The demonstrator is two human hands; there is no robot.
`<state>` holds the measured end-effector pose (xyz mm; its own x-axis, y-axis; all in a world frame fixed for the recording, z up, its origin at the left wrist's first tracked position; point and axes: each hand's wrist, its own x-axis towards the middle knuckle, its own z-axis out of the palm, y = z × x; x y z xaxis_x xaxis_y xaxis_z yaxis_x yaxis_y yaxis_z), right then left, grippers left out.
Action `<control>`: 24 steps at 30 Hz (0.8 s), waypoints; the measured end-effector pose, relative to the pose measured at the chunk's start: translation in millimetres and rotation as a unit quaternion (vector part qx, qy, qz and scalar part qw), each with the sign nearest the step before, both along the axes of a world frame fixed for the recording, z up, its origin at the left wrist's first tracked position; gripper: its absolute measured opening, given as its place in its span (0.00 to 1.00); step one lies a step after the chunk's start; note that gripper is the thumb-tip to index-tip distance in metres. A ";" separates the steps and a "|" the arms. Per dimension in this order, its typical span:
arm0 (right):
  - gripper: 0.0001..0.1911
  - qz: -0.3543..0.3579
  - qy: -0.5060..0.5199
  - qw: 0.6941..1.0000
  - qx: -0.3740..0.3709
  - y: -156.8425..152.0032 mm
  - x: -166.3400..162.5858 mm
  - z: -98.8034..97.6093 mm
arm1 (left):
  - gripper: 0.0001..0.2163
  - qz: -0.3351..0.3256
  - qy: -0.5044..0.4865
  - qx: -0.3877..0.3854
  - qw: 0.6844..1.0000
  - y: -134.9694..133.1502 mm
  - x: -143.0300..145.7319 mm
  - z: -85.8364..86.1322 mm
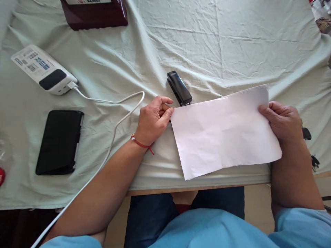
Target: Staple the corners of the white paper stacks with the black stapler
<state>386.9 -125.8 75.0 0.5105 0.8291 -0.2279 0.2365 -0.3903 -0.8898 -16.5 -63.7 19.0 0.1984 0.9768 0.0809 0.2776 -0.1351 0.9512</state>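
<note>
Several white sheets of paper (222,134) lie in a loose stack in front of me, tilted a little, with their edges not quite even. My right hand (283,120) grips the right edge, thumb on top and fingers beneath. At the upper left corner, my left hand (156,117) pinches the sheets between thumb and curled fingers. Just beyond that corner a black stapler (180,88) rests on the cloth, its near end close to the paper's far edge. A red string bracelet (141,143) circles my left wrist.
A white power bank (43,69) lies at the left, its white cable (113,134) running past my left arm. Nearer is a black phone (60,143). A dark maroon box (95,15) stands at the back. Keys (314,161) lie beyond my right arm. Wrinkled pale green cloth (207,41) covers the table.
</note>
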 end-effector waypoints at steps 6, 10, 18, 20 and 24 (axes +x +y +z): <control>0.39 -0.009 -0.002 1.000 -0.005 1.5 3.7 1.2 | 0.16 0.018 0.065 0.074 0.995 -0.4 -0.5 -6.8; 0.38 -0.014 0.005 1.000 -0.007 3.0 5.0 1.9 | 0.27 -0.046 0.143 0.205 0.967 1.9 0.0 -12.2; 0.45 -0.031 0.014 0.999 -0.017 4.6 0.9 5.2 | 0.17 -0.104 0.173 0.245 0.948 0.9 9.2 -19.9; 0.44 -0.029 0.013 0.999 -0.020 4.5 0.4 5.1 | 0.09 -0.066 0.155 0.238 0.956 2.9 6.7 -20.5; 0.42 -0.036 0.013 0.999 -0.021 4.3 0.4 4.4 | 0.09 -0.043 0.139 0.283 0.948 6.8 -1.5 -19.6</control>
<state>387.2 -121.5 79.4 0.5619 0.7799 -0.2757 0.1835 -0.4425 -0.8778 -18.0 -56.9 -0.6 0.3662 0.7720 0.5196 0.4721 -0.6353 0.6112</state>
